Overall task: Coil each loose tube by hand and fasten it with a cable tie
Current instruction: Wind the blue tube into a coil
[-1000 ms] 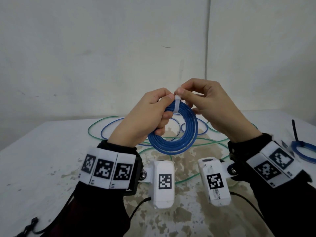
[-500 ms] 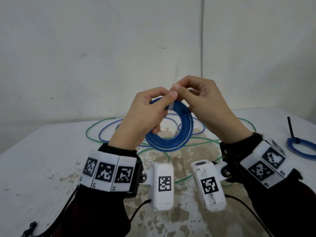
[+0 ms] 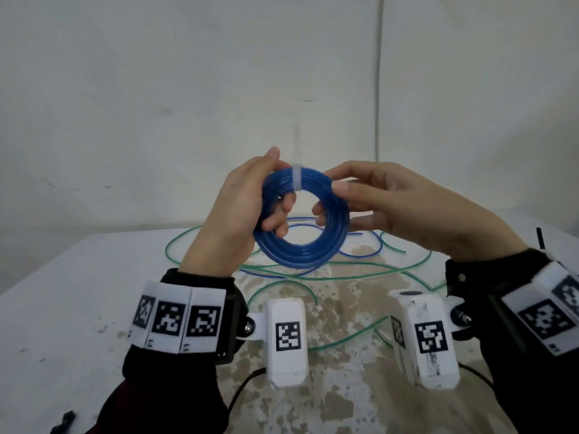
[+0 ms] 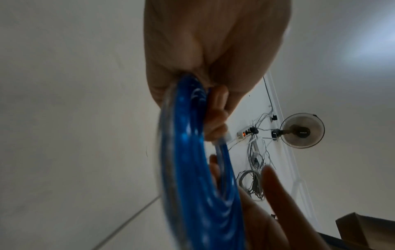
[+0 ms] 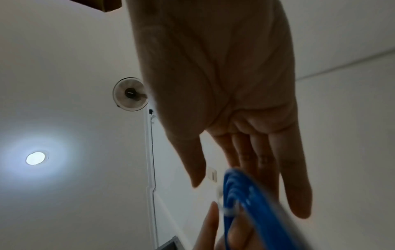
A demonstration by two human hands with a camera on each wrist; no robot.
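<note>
A coiled blue tube (image 3: 302, 255) is held up above the table, its ring facing me. A white cable tie (image 3: 297, 180) wraps round its top. My left hand (image 3: 244, 202) grips the coil's left side, fingers curled through the ring and thumb up behind. My right hand (image 3: 379, 198) has straight fingers on either side of the coil's right edge, thumb in front. The left wrist view shows the coil (image 4: 192, 169) running out of my left hand's grip. In the right wrist view the coil (image 5: 256, 211) and tie (image 5: 229, 210) lie between thumb and straight fingers.
Loose green tube (image 3: 344, 278) and thin blue tube (image 3: 360, 253) sprawl over the stained white table (image 3: 62, 308) under my hands. A black tie tail (image 3: 539, 238) sticks up at the right edge. Something small and black (image 3: 64, 424) lies at the front left.
The coil has risen and turned flat toward me. My right hand let go of the white tie's end and opened along the coil's right side. My left thumb has lifted off the tie.
</note>
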